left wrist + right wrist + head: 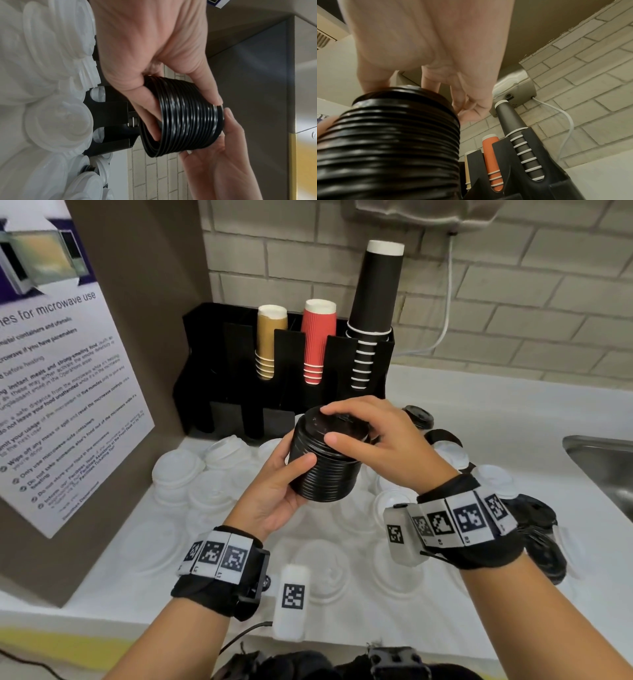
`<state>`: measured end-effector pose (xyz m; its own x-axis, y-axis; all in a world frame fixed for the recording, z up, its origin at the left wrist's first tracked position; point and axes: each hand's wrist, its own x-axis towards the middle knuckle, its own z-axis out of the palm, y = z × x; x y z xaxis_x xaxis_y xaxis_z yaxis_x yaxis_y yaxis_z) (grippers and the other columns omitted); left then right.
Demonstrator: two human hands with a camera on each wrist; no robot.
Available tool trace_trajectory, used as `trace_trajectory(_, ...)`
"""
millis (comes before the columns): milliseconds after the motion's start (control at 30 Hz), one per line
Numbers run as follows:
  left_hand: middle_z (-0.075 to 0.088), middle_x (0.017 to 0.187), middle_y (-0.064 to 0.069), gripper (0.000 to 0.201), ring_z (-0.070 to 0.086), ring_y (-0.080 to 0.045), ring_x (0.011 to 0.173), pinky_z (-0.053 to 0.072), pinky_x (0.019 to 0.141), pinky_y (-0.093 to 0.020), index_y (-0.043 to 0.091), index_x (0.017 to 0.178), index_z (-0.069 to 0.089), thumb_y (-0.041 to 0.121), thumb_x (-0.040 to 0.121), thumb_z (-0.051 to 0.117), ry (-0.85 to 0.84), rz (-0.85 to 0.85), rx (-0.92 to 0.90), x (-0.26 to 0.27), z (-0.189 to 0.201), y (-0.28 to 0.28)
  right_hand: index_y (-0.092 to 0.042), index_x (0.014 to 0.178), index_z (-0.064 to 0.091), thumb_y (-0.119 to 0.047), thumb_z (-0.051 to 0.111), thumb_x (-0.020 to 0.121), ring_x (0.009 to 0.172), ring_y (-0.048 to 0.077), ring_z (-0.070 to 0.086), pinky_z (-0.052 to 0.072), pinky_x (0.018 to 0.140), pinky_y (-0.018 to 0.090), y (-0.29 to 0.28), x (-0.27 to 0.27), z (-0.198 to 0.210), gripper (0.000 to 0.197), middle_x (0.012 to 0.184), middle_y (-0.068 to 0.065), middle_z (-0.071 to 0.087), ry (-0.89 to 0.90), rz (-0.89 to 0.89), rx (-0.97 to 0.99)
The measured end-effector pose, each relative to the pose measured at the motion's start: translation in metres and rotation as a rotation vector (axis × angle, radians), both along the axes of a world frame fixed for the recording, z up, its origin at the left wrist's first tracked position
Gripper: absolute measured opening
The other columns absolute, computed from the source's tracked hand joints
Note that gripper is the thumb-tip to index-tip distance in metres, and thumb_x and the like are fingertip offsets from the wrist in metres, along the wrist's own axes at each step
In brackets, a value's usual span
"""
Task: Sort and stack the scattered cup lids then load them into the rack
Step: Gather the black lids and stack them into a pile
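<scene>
A microwave-use notice [65, 392] hangs on the panel far to the left of the fingers. On the white bench [113, 577], scattered white lids [178, 470] lie below and to the left of the left hand's fingers, some overlapping.

The left hand [274, 491] cups the lower part of a stack of black lids [325, 460], raised above the bench; its thumb lies across the near side and its fingers [149, 108] curl round the far side and under the bottom rim, clamped on the stack. The stack tilts, its top leaning away towards the rack.

The right hand [376, 440] sits on the stack's upper end: the thumb presses the rim of the top lid on the near side while the fingers [462, 97] arch over the top lid, gripping it.

Just beyond the fingertips stands the black rack [239, 378], holding tan cups [269, 340], red cups [317, 340] and a tall column of black cups [373, 302]. To the right of the right hand, loose black lids [544, 542] lie on the bench, and a sink [603, 467] edge shows beyond them.
</scene>
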<state>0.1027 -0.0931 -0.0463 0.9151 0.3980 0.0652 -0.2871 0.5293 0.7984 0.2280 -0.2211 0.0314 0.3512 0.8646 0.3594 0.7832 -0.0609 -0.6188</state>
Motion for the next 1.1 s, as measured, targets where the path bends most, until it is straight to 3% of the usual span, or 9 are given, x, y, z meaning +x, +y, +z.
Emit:
trace_trajectory(67, 0.068, 0.119, -0.005, 0.094, 0.066, -0.022, 0.109, 0.057, 0.076, -0.03, 0.022, 0.134, 0.053, 0.037, 0.051, 0.095, -0.002, 0.007, -0.017, 0.001, -0.001, 0.0, -0.029, 0.123, 0.061, -0.045, 0.062, 0.085, 0.116, 0.013, 0.05, 0.044, 0.098, 0.035, 0.0, 0.001, -0.002, 0.041, 0.119, -0.008, 0.058, 0.008, 0.008, 0.022)
trace_trajectory(233, 0.067, 0.122, -0.005, 0.094, 0.065, -0.021, 0.111, 0.057, 0.078, -0.03, 0.022, 0.133, 0.052, 0.038, 0.051, 0.094, -0.008, 0.009, -0.044, 0.004, -0.004, -0.001, -0.024, 0.121, 0.061, -0.039, 0.064, 0.085, 0.111, 0.0, 0.051, 0.04, 0.09, 0.011, 0.002, 0.002, -0.007, 0.039, 0.119, -0.003, 0.057, 0.049, 0.047, 0.076)
trace_trajectory(433, 0.071, 0.113, -0.002, 0.092, 0.068, -0.019, 0.105, 0.057, 0.074, -0.028, 0.022, 0.131, 0.052, 0.035, 0.05, 0.095, -0.015, -0.023, -0.001, 0.002, -0.003, 0.005, -0.027, 0.118, 0.063, -0.037, 0.067, 0.084, 0.113, 0.003, 0.051, 0.043, 0.094, 0.017, 0.005, 0.003, -0.005, 0.036, 0.119, -0.003, 0.056, 0.064, 0.06, 0.052)
trace_trajectory(633, 0.073, 0.107, 0.002, 0.09, 0.07, -0.017, 0.101, 0.057, 0.07, -0.028, 0.028, 0.122, 0.058, 0.035, 0.041, 0.098, 0.013, -0.053, 0.06, 0.004, 0.0, 0.011, -0.03, 0.119, 0.062, -0.04, 0.068, 0.083, 0.113, 0.002, 0.051, 0.044, 0.094, 0.015, 0.012, 0.004, 0.002, 0.038, 0.12, -0.006, 0.054, 0.051, 0.086, -0.053)
trace_trajectory(733, 0.073, 0.107, 0.002, 0.09, 0.07, -0.016, 0.1, 0.057, 0.071, -0.028, 0.029, 0.12, 0.059, 0.035, 0.039, 0.098, 0.012, -0.05, 0.046, 0.007, 0.002, 0.013, -0.034, 0.125, 0.055, -0.046, 0.059, 0.083, 0.118, 0.003, 0.049, 0.043, 0.095, 0.015, 0.009, 0.012, 0.014, 0.044, 0.125, -0.004, 0.052, 0.088, 0.113, -0.097)
trace_trajectory(833, 0.073, 0.107, 0.002, 0.093, 0.069, -0.016, 0.101, 0.058, 0.074, -0.029, 0.026, 0.118, 0.059, 0.034, 0.034, 0.099, 0.001, -0.046, 0.01, 0.007, 0.004, 0.018, -0.032, 0.128, 0.055, -0.04, 0.047, 0.096, 0.116, -0.002, 0.05, 0.041, 0.096, 0.013, -0.003, 0.037, 0.028, 0.033, 0.128, -0.009, 0.055, 0.166, -0.006, -0.084)
trace_trajectory(933, 0.073, 0.107, 0.001, 0.097, 0.07, -0.016, 0.1, 0.058, 0.073, -0.028, 0.025, 0.118, 0.059, 0.033, 0.03, 0.1, -0.01, -0.021, -0.026, 0.006, 0.006, 0.025, -0.03, 0.123, 0.059, -0.036, 0.046, 0.099, 0.106, 0.005, 0.056, 0.044, 0.093, 0.023, -0.021, 0.073, 0.033, 0.027, 0.123, -0.01, 0.06, 0.137, -0.236, -0.279)
trace_trajectory(1000, 0.073, 0.107, 0.001, 0.097, 0.07, -0.015, 0.1, 0.058, 0.072, -0.028, 0.024, 0.116, 0.06, 0.033, 0.028, 0.1, -0.018, -0.01, -0.045, 0.006, 0.007, 0.028, -0.025, 0.118, 0.062, -0.032, 0.048, 0.098, 0.107, 0.014, 0.055, 0.04, 0.09, 0.024, -0.026, 0.089, 0.025, 0.025, 0.124, -0.002, 0.06, 0.017, -0.344, -0.564)
trace_trajectory(1100, 0.072, 0.108, 0.001, 0.094, 0.07, -0.015, 0.1, 0.058, 0.073, -0.028, 0.025, 0.114, 0.062, 0.034, 0.029, 0.1, -0.032, -0.012, -0.051, 0.004, 0.006, 0.031, -0.022, 0.113, 0.062, -0.047, 0.053, 0.092, 0.112, 0.021, 0.051, 0.038, 0.095, 0.03, -0.022, 0.094, 0.001, 0.034, 0.122, 0.002, 0.058, -0.135, -0.367, -0.958)
